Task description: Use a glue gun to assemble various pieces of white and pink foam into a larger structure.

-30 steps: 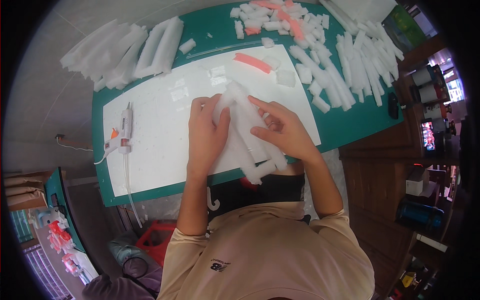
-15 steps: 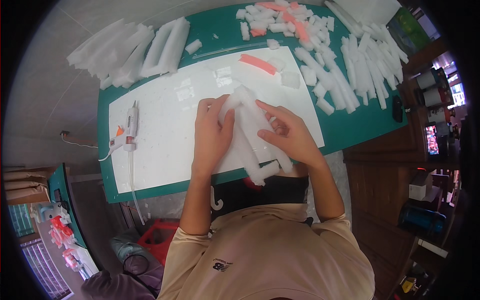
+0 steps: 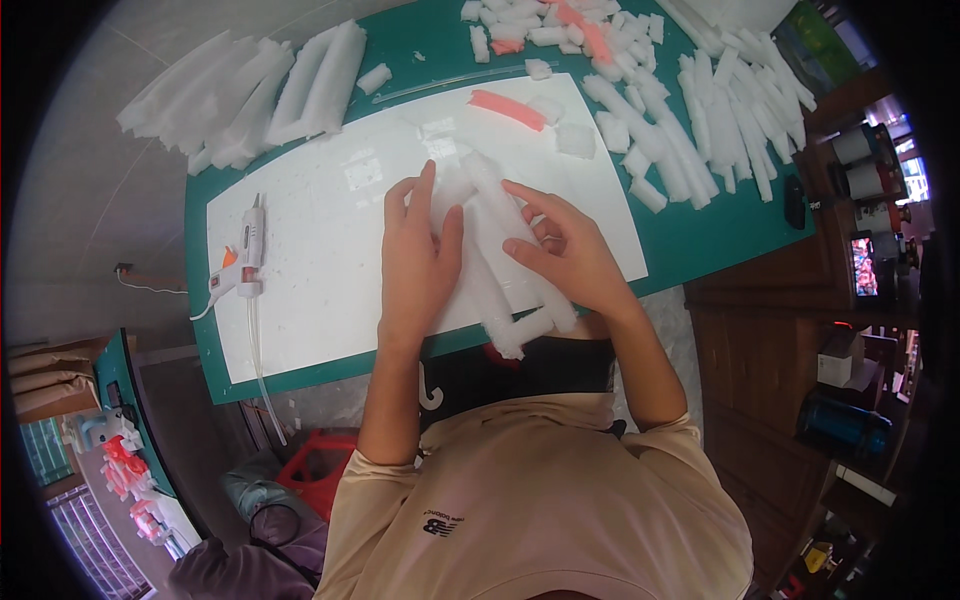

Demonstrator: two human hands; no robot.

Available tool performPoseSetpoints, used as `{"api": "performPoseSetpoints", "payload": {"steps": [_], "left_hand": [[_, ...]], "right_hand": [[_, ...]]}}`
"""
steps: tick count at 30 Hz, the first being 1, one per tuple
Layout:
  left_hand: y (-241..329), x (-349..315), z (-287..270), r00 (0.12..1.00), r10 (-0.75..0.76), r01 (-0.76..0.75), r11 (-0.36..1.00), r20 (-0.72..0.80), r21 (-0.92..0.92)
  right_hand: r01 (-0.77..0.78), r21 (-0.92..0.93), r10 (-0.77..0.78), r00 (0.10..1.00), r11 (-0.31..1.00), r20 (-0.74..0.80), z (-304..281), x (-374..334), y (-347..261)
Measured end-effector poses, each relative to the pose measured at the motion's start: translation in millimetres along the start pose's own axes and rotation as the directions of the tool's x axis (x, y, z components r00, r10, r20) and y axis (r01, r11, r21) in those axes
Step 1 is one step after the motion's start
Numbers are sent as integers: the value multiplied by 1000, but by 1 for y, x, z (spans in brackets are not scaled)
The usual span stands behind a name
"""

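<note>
Slanting toward the person's body, a white foam frame [image 3: 485, 285] is between both hands, its near end past the table's [image 3: 690, 240] edge. The left hand [image 3: 420, 242] has thumb and fingers spread beside the left strip; the right hand [image 3: 562, 250] has thumb and forefinger apart along the right one. How firmly either presses, I cannot tell. Beneath is a white board [image 3: 320, 250], with a glue gun [image 3: 252, 240] on its left and a pink strip [image 3: 507, 108] near its far edge. Foam strips [image 3: 742, 120] lie beyond, right.
</note>
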State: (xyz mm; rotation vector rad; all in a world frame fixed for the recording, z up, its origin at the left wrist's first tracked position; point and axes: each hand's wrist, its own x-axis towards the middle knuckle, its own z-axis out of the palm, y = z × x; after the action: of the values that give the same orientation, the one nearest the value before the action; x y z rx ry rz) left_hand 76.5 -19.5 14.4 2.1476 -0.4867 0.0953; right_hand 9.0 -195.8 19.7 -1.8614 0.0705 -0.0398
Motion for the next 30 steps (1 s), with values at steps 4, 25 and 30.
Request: {"api": "performPoseSetpoints", "payload": {"steps": [4, 25, 30], "left_hand": [[1, -27, -4, 978, 160, -151, 986, -136, 73], [8, -104, 14, 882, 447, -452, 892, 146, -3], [9, -104, 17, 882, 455, -457, 889, 123, -11]], "right_hand": [[-28, 25, 28, 1000, 999, -13, 1, 1, 3], [-35, -48, 30, 996, 998, -89, 6, -3, 9], [-30, -40, 25, 992, 999, -122, 8, -4, 11]]}}
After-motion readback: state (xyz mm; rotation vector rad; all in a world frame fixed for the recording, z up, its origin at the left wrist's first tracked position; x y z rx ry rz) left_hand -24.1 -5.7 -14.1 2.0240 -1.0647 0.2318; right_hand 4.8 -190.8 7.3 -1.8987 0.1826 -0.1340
